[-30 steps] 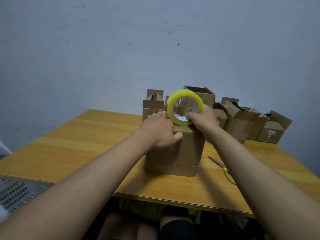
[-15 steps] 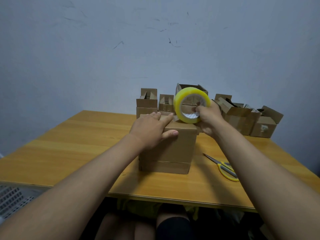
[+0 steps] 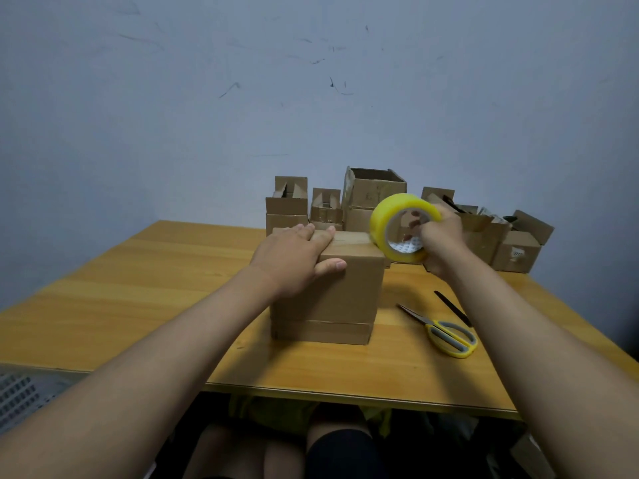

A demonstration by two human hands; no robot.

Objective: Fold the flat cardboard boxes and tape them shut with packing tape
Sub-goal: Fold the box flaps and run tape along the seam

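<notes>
Since a moment before, the glossy yellow roll of packing tape [image 3: 404, 228] had travelled rightward off the top of the box to its far right corner, and the box sat slightly turned. The right hand [image 3: 441, 240] gripped the roll, fingers curled through its pale hollow core, the hoop standing on edge just beside the box's upper right edge. The left hand [image 3: 297, 257] lay flat on the closed top of the plain brown corrugated cardboard box [image 3: 332, 295], fingers straight along the seam, thumb hooked over the near edge. That squarish box stood near the middle of the smooth, honey-coloured wooden table [image 3: 138, 305], a band of tape round its lower part.

To its right lay yellow-handled scissors [image 3: 442, 331] with grey grips, blades slightly parted, and beyond them a thin dark strip [image 3: 453, 307]. Along the far edge, against the scuffed bluish wall [image 3: 242, 98], stood a cluster of smaller brown cartons with open flaps [image 3: 373, 191]. A white perforated plastic crate [image 3: 20, 395] showed at the near left.
</notes>
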